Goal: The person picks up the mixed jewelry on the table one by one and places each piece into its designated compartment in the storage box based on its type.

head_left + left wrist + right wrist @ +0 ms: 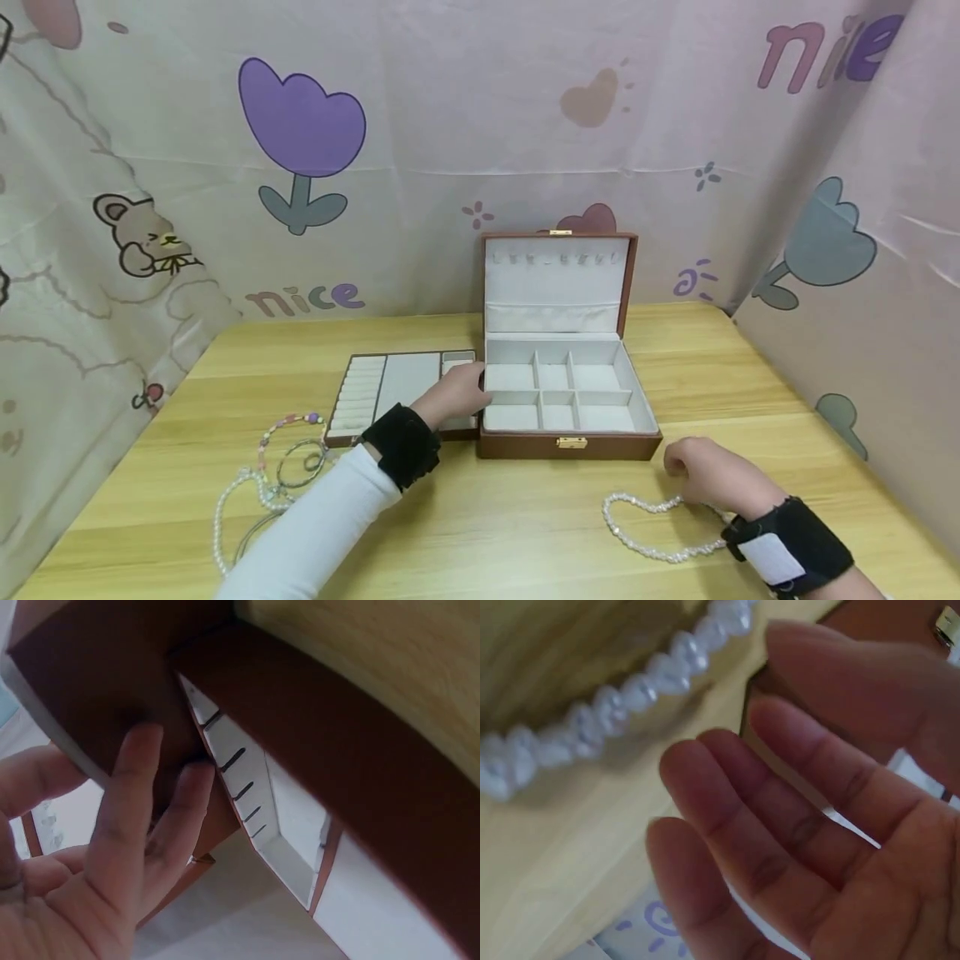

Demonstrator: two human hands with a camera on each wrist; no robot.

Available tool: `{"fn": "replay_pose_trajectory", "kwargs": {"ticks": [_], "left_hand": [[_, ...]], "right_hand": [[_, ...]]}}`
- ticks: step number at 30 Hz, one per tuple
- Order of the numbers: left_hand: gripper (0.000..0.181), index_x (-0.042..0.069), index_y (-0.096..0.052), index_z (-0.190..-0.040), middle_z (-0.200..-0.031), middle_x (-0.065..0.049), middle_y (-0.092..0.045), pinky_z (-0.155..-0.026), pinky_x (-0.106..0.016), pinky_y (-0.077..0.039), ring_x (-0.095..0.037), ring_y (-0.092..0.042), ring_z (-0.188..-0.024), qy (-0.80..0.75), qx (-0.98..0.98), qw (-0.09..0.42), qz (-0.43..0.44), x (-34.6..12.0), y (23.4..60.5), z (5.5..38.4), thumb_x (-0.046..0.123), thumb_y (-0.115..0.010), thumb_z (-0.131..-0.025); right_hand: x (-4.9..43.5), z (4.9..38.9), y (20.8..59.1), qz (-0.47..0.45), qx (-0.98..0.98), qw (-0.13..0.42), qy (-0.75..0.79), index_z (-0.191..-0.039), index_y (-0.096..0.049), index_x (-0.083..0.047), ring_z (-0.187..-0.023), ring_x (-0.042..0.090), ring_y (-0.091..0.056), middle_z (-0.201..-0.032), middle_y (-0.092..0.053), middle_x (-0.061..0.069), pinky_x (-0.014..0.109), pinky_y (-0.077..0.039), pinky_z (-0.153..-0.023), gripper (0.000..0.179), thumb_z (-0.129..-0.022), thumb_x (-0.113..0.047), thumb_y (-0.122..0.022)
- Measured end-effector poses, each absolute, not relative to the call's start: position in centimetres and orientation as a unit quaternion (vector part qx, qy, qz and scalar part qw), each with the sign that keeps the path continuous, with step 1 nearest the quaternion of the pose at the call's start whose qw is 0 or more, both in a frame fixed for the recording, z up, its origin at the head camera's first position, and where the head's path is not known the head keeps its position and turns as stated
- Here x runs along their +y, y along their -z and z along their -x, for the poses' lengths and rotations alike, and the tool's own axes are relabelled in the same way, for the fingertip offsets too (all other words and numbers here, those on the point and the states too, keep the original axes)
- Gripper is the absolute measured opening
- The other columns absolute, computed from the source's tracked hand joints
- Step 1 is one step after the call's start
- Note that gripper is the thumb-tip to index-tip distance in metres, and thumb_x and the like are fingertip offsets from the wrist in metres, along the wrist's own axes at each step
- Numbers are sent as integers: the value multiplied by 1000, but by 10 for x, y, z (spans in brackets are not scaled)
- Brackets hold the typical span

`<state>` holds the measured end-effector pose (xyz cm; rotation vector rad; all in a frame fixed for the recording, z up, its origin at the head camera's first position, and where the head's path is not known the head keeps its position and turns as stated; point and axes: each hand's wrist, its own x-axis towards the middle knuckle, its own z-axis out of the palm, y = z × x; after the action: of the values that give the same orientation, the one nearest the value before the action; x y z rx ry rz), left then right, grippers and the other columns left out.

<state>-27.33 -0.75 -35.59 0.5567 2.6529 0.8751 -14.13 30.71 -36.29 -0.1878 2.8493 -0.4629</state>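
A brown jewelry box (pixel 570 446) stands with its lid up, showing white compartments inside. My left hand (pixel 455 390) grips its left wall, thumb at the rim and fingers (pixel 135 772) against the brown outer side. Left of the box lies a flat tray (pixel 408 379) with ring rolls, partly behind that hand. My right hand (pixel 716 475) is off the box's front right corner, over a white pearl necklace (pixel 660 554). In the right wrist view its fingers (pixel 705 787) are loosely bent and hold nothing; the beads (pixel 667 671) lie apart from them.
On the left of the wooden table (pixel 495 533) lie a colourful bead bracelet (pixel 262 442), a metal bangle (pixel 300 483) and a white pearl strand (pixel 218 525), partly behind the left sleeve. A printed curtain (pixel 450 108) hangs behind and at both sides.
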Motion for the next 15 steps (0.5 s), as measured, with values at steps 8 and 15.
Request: {"fn": "replay_pose_trajectory", "kwargs": {"ticks": [8,15], "left_hand": [[49,-5,-45,-130,-117,-17,-58,-59,-24,-42,-16,-51,-68,-306,921,154,-185,-4,357,274,6,-55,-84],[52,-5,-42,-133,-128,-19,-53,-63,-25,-40,-17,-51,-74,-307,921,152,-185,-7,357,275,7,-55,-84]], "right_hand": [[300,135,375,41,980,140,132,-61,-47,-12,-53,14,-39,-59,-43,-2,23,-24,-47,25,-56,9,-57],[301,140,363,100,981,102,129,-60,-48,-16,-54,8,-39,-58,-43,-7,20,-27,-49,23,-62,0,-64]]}}
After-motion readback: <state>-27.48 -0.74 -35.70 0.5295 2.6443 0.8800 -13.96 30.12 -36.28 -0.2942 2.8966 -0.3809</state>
